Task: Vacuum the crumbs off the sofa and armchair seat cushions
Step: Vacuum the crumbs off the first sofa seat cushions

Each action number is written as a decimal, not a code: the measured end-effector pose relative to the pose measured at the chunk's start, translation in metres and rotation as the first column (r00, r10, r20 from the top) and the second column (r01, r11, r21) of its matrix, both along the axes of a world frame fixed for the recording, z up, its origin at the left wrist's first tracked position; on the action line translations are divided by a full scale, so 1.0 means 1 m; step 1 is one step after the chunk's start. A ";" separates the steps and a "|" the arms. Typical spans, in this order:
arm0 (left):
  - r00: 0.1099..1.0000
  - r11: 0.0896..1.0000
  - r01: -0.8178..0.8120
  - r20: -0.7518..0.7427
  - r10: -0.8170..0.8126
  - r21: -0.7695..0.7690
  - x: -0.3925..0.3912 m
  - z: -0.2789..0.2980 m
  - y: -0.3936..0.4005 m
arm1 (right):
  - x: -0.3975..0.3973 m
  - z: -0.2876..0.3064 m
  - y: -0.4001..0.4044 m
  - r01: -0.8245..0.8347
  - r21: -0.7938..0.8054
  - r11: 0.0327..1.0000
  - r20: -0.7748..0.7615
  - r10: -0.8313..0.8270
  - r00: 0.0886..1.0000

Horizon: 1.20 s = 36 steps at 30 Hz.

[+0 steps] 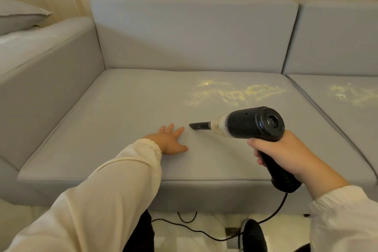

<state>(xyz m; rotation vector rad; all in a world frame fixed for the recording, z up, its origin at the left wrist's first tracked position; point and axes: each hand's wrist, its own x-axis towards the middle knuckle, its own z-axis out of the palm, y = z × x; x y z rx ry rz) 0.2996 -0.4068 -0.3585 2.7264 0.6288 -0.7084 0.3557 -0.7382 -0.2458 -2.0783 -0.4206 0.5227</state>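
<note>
The grey sofa seat cushion fills the near view, with pale yellow crumbs scattered across its far right part. A second patch of crumbs lies on the neighbouring cushion to the right. The black handheld vacuum points left, its slim nozzle low over the cushion, perhaps touching it. The right hand wraps its fingers round the vacuum's handle. The left hand rests flat on the cushion, fingers spread, just left of the nozzle. The clear dust cup holds pale debris.
</note>
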 end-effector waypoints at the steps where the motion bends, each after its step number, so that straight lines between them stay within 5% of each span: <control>1: 1.000 1.000 -0.001 0.010 0.001 -0.013 0.000 0.003 -0.005 | -0.003 0.000 -0.003 -0.003 -0.002 1.000 0.008 0.003 1.000; 14: 0.999 0.999 0.033 -0.042 -0.031 0.042 0.005 0.004 -0.009 | 0.007 -0.008 0.011 0.015 0.006 1.000 -0.019 -0.015 1.000; 25: 0.999 0.997 0.022 0.047 -0.026 0.080 0.045 -0.005 0.006 | 0.068 -0.007 0.092 0.196 0.178 0.964 -0.029 -0.194 0.981; 36: 0.996 0.991 0.082 0.014 -0.084 0.110 0.063 -0.015 0.027 | 0.086 -0.007 0.116 0.093 0.031 0.995 -0.023 -0.092 0.995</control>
